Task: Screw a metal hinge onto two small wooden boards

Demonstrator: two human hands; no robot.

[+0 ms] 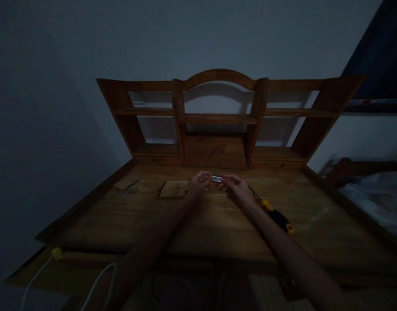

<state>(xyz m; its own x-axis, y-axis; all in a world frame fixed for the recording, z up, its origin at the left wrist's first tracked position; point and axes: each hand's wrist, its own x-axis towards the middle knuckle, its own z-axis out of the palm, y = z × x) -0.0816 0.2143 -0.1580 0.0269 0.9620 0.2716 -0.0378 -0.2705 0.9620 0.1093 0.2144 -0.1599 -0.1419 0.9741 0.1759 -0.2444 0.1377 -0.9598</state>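
Between my two hands is a small silvery metal hinge, held just above the desk. My left hand pinches its left end, and the fingers of my right hand grip the right end. Below them lies a thin wooden board, partly covered by my hands. A screwdriver with a yellow and black handle rests beside my right forearm, its shaft pointing toward my right hand. Several screws lie on the left of the desk near a torn brownish scrap.
A wooden desk carries a shelf unit along its back, against the wall. A white cable and a yellow piece are at the lower left. Bedding shows at the right. The room is dim.
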